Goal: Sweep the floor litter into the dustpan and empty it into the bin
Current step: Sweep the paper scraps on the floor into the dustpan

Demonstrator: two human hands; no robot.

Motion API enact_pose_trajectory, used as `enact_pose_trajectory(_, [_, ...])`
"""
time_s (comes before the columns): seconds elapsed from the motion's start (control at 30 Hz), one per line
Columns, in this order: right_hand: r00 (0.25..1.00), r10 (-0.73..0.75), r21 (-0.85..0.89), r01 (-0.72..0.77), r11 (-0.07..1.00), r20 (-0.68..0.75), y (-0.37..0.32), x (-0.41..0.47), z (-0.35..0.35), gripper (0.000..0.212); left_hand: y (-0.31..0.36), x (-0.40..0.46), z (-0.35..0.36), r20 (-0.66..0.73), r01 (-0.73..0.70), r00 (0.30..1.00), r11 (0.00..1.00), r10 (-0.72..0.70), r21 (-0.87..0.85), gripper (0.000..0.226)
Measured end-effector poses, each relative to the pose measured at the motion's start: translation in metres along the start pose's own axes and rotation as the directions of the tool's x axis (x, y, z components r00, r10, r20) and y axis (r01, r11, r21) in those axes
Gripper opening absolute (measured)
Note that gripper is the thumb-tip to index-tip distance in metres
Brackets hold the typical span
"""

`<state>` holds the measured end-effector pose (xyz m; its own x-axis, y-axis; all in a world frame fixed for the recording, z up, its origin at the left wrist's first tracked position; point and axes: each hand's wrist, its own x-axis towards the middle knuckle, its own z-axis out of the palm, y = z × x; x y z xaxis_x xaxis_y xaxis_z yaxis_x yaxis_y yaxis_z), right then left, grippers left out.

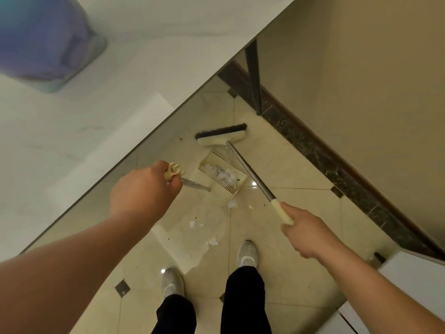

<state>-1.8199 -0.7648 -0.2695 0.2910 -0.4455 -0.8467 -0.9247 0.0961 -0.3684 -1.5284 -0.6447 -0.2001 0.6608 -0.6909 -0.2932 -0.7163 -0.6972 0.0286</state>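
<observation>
The white paper scraps lie on the tiled floor nearer the feet than the cream plastic dustpan, whose handle the left hand grips, while the right hand grips the cream-and-steel broom, its head beyond the pan.

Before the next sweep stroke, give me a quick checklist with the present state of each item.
1. Left hand grips the cream long-handled dustpan by its handle top: ok.
2. Right hand grips the cream grip of the metal-shafted broom: ok.
3. White paper scraps already in the dustpan: ok, some are inside.
4. Floor litter all collected: not ok, torn white paper bits lie on the beige tiles between the dustpan and the grey shoes.
5. Broom head placed behind the remaining litter: not ok, it sits beyond the dustpan, on the far side.
6. Dustpan lip flat on the floor: cannot tell.
</observation>
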Motion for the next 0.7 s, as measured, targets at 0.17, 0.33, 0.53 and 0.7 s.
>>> enact_pose_trajectory(0.17, [0.993, -0.107, 0.016, 0.108, 0.994, -0.057, -0.030, -0.017, -0.025, 0.058, 0.002, 0.007, 0.000, 0.013, -0.026, 1.000, 1.000, 0.026, 0.005, 0.029])
enact_pose_trajectory(0.33, [0.965, -0.241, -0.214, 0.215, 0.953, -0.105, -0.123, 0.089, -0.024, 0.060, 0.003, 0.007, 0.004, -0.007, 0.005, 1.000, 0.999, -0.005, 0.034, 0.028])
enact_pose_trajectory(0.53, [0.977, -0.215, -0.507, 0.180, 0.843, -0.012, -0.167, 0.126, -0.011, 0.038, -0.003, 0.009, 0.008, -0.003, -0.021, 1.000, 0.999, 0.021, 0.048, 0.025])
enact_pose_trajectory(0.7, [0.994, -0.100, -0.505, 0.064, 0.861, -0.045, -0.088, 0.071, -0.024, 0.055, -0.007, 0.003, 0.004, 0.102, -0.037, 0.994, 0.999, 0.036, 0.007, 0.029])
